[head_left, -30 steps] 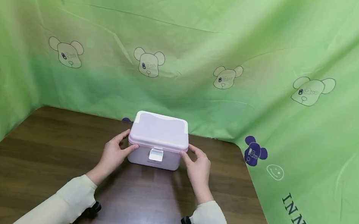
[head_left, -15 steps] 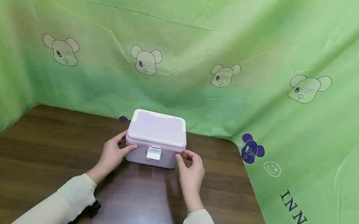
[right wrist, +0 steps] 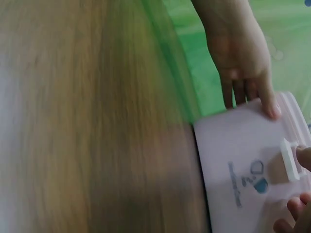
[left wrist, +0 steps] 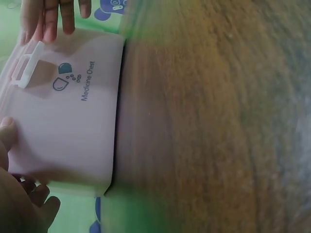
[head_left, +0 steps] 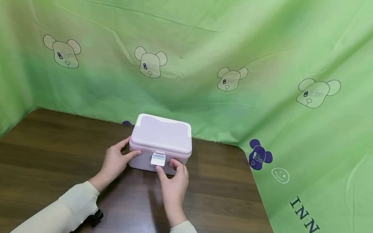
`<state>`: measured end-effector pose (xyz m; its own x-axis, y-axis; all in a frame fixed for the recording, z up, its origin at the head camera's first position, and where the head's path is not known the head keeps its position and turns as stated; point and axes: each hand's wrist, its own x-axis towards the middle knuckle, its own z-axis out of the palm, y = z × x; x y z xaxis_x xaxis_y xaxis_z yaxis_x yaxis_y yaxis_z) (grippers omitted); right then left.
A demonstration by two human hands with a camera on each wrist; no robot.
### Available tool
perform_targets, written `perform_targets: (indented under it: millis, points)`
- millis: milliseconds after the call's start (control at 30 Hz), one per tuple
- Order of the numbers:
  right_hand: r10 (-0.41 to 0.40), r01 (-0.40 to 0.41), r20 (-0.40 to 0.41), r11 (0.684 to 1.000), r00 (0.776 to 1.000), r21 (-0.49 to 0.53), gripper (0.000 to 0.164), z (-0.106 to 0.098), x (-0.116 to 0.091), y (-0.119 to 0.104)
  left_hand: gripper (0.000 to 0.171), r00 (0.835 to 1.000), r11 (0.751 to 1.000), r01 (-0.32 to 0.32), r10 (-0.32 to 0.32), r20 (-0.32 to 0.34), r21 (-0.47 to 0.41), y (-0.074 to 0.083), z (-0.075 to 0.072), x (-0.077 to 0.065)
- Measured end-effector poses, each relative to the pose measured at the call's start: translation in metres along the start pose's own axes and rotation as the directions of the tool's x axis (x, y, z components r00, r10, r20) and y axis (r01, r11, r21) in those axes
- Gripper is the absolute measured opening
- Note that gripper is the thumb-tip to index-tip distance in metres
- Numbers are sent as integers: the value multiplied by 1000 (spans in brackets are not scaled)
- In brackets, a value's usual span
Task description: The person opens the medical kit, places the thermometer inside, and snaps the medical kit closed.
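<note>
A pale lilac medicine chest (head_left: 163,134) stands upright on the table with its lid down. My left hand (head_left: 113,164) holds its left end, thumb on the front and fingers on the side. On the front, a white latch (head_left: 158,160) juts outward from the wall, with the printed words "Medicine Chest" (left wrist: 87,80) below it. My right hand (head_left: 174,186) is in front of the chest at the latch. Its thumb (right wrist: 304,158) is at the latch's edge in the right wrist view, and its other fingers are beside it, loosely bent.
Dark brown wood makes up the tabletop (head_left: 40,159). A green cloth (head_left: 199,23) printed with bear heads hangs behind the chest and along both sides. Black wrist cameras (head_left: 96,216) sit under the pale sleeves.
My right hand has left the chest's right end and moved left across its front to the latch. The left hand keeps its hold, and the chest appears in the same place.
</note>
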<state>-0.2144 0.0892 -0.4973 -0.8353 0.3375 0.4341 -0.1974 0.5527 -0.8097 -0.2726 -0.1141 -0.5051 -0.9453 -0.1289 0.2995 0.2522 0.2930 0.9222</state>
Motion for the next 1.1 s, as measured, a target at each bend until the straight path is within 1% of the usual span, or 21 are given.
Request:
perform_targets:
  millis: [233,333,433,533,733,900,1100]
  points:
    - [50,-50,-17,999,999,-13,51,20,-10,-10,74,1000,1000,17,-17,-8,-12,-3,1,-4]
    - [71,-73,-45,997,996,-36,55,27,-11,-14,73,1000,1000,20,-21,-14,-23,-1,2,-5]
    - [75,-82,-85,994,994,-74,61,33,-11,-14,71,1000,999,17,-18,-21,-40,2,4,-5]
    - [59,-71,-117,992,991,-100,64,39,-12,-12,69,1000,999,17,-18,-21,-48,4,5,-5]
    - [17,-36,-159,993,987,-116,62,44,-14,-9,68,999,998,33,-34,-10,-51,4,5,-6]
    - [14,-30,-181,996,983,-87,59,46,-16,-11,67,999,997,46,-47,-7,-57,5,3,-8]
    - [5,-15,-271,999,962,-33,57,52,-11,-24,68,999,999,41,-41,-9,-26,8,1,-5]
